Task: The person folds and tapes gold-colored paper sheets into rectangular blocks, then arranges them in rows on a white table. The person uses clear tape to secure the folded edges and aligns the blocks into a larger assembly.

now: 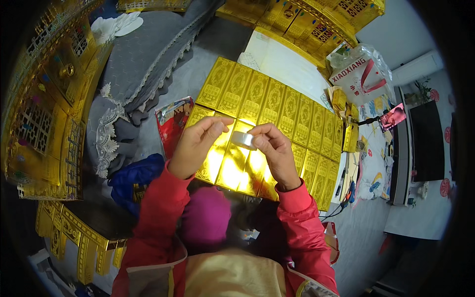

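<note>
My right hand (276, 154) pinches a small roll of clear tape (244, 140) between thumb and fingers, held above two rows of gold foil cards (277, 106) laid side by side on a white surface. My left hand (198, 143) is raised just left of the roll, its fingers bent and its fingertips close to the tape's edge; whether they grip a loose tape end cannot be made out. Both arms wear red sleeves. The near row of gold cards (232, 166) under my hands glares with reflected light.
A red printed packet (173, 121) lies left of the cards, beside a grey lace-edged cloth (143, 59). Gold paper lattice structures (44, 114) stand at the left and along the back (316, 24). A clear bag with red contents (361, 74) sits at the right.
</note>
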Motion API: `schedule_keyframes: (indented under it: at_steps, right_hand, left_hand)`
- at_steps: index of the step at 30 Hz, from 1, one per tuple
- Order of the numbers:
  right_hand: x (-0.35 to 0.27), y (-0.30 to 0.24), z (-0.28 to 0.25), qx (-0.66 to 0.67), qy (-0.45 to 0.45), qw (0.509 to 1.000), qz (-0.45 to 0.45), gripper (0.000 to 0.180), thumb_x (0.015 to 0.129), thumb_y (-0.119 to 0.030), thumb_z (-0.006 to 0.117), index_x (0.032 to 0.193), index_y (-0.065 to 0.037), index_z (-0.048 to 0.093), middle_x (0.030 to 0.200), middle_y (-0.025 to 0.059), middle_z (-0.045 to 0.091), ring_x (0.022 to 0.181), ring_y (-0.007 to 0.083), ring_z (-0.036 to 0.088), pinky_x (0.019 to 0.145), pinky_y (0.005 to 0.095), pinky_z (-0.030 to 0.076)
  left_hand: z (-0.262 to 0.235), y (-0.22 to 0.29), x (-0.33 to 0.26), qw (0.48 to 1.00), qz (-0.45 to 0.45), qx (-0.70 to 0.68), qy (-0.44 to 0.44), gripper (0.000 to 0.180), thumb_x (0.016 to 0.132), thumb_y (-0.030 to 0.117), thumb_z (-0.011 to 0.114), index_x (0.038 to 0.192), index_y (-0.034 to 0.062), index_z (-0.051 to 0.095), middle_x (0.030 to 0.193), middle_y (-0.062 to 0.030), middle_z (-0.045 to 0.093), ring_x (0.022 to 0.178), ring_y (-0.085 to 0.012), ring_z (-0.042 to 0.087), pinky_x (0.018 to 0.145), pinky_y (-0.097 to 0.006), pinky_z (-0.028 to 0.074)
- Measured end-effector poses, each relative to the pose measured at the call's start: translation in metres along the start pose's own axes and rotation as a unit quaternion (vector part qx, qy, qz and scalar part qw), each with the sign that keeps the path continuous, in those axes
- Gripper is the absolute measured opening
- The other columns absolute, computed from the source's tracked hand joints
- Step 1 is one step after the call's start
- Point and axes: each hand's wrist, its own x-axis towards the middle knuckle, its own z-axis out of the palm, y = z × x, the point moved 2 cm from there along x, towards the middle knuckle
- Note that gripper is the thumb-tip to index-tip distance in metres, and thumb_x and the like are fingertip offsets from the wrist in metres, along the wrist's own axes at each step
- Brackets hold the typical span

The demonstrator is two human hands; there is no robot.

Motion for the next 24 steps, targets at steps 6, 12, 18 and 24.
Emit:
schedule_keyframes:
  at_steps: [6, 12, 18, 24]
  right_hand:
    - [0.007, 0.001, -0.002, -0.064, -0.034, 0.997, 0.01, 0.015, 0.095, -0.014, 0.063, 0.103, -0.002, 0.063, 0.1, 0.0024, 0.063, 0.096, 0.0109, 0.057, 0.088, 0.0277, 0.045]
    - [0.025, 0.01, 0.007, -0.067, -0.08, 0.994, 0.022, 0.017, 0.095, -0.017, 0.064, 0.106, -0.004, 0.064, 0.098, 0.0003, 0.063, 0.095, 0.0097, 0.056, 0.087, 0.0267, 0.044]
    - [0.054, 0.008, 0.023, -0.406, -0.007, 0.901, -0.154, 0.018, 0.085, -0.015, 0.071, 0.1, -0.007, 0.065, 0.074, 0.0028, 0.059, 0.077, 0.0163, 0.052, 0.077, 0.0319, 0.04]
    - [0.104, 0.034, 0.026, -0.47, 0.063, 0.871, -0.127, 0.013, 0.083, -0.018, 0.07, 0.086, -0.007, 0.064, 0.069, 0.0093, 0.052, 0.074, 0.0262, 0.048, 0.068, 0.0392, 0.039]
  left_hand:
    - [-0.001, -0.009, 0.001, 0.988, -0.089, -0.106, -0.07, 0.022, 0.098, 0.013, 0.058, 0.111, -0.0048, 0.061, 0.103, -0.0049, 0.065, 0.095, -0.009, 0.06, 0.085, -0.024, 0.048]
    - [-0.019, -0.024, 0.002, 0.985, -0.086, -0.141, -0.044, 0.015, 0.095, 0.009, 0.062, 0.105, -0.003, 0.06, 0.097, -0.004, 0.064, 0.086, -0.0096, 0.06, 0.077, -0.023, 0.049]
    - [-0.032, -0.013, 0.012, 0.944, 0.117, 0.274, 0.14, 0.009, 0.082, 0.006, 0.069, 0.086, 0.002, 0.062, 0.082, -0.0089, 0.058, 0.079, -0.0242, 0.058, 0.072, -0.033, 0.046]
    - [-0.069, -0.045, 0.047, 0.918, 0.155, 0.328, 0.16, 0.01, 0.086, 0.009, 0.067, 0.093, 0.0029, 0.063, 0.094, -0.0077, 0.06, 0.083, -0.0244, 0.055, 0.077, -0.032, 0.045]
